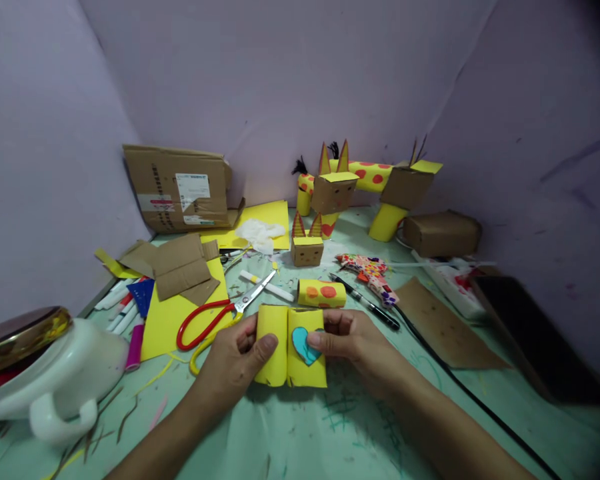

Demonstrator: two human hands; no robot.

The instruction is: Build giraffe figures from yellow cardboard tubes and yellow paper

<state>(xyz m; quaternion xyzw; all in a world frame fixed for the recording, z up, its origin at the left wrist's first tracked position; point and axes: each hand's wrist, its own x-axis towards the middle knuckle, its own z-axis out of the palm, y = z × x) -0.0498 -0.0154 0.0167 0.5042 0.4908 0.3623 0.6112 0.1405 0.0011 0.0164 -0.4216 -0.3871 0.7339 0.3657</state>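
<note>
Two yellow paper-covered tubes stand side by side between my hands. My left hand [240, 353] grips the left yellow tube [271, 363], its thumb across the front. Closed on the right yellow tube [306, 377] is my right hand [353, 340], its thumb over a blue paper heart [303, 343] on that tube. The fingers behind both tubes are hidden. Just beyond lies a short yellow tube with orange spots [323, 293]. Scissors with red and yellow handles [215, 313] rest open near my left hand, next to a white marker [267, 285].
Farther back stand a small cardboard head with pointed ears [307, 252] and larger spotted cardboard animals [335, 193]. A floral glue gun [375, 270] with a black cord and a black pen [370, 303] lie right. Cardboard scraps [183, 263] and a white pot [90, 353] occupy the left.
</note>
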